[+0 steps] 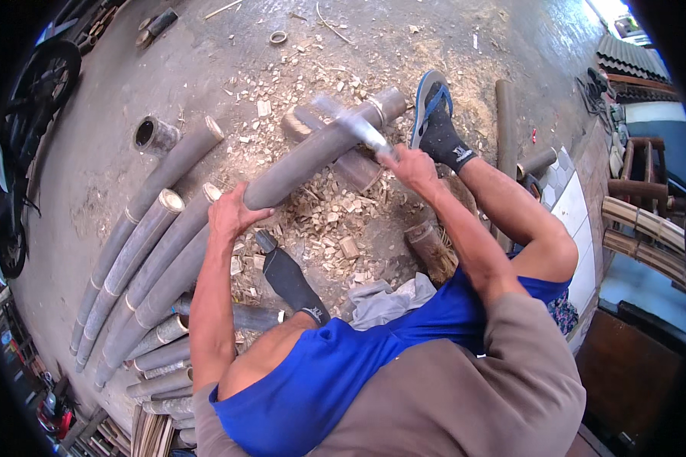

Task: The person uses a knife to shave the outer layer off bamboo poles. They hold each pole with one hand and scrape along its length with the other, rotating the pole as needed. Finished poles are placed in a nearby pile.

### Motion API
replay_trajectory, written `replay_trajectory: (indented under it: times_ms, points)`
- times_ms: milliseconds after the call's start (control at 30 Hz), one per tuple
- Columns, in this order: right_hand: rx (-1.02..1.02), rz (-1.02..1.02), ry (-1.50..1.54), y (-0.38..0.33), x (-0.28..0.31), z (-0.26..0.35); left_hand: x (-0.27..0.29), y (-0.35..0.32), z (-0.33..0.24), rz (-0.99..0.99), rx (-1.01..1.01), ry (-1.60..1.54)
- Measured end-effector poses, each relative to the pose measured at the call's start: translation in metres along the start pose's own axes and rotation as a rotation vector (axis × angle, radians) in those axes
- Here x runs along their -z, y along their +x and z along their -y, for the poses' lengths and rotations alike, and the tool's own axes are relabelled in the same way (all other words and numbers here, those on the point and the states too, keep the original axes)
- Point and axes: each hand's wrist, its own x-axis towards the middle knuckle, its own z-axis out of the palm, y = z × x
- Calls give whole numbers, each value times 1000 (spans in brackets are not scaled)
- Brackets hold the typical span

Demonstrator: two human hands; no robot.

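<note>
A long grey-brown bamboo pole (305,164) lies slantwise in front of me. Its far end rests across a shorter bamboo piece (356,169). My left hand (232,215) is wrapped over the pole near its middle, thumb pointing right. My right hand (415,169) is closed on the handle of a machete; the handle itself is mostly hidden. The machete's silvery blade (366,131) is smeared by motion and crosses over the pole near its far end. Whether the blade touches the bamboo I cannot tell. My sandalled right foot (438,114) is beside that end.
Wood chips (331,221) cover the concrete floor. Several bamboo poles (149,206) lie at the left, with shorter pieces below. A stump (432,251) and a grey cloth (392,301) are close to my legs. A motorcycle (46,84) stands far left; split bamboo strips (644,225) are at right.
</note>
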Motion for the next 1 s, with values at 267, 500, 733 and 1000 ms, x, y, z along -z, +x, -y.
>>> replay_trajectory:
  times_ms: [267,500,733,1000]
  points:
    - [-95,-16,95,13,-3,-4,5,7,-6,25,19,23]
    - [-155,50,122,10,-7,2,-4,0,-9,-42,-3,77]
    - [-309,-63,242,17,-5,-12,-4,11,0,29,-33,14]
    - [-235,-89,369,21,2,-4,-21,-6,-3,-211,-93,72]
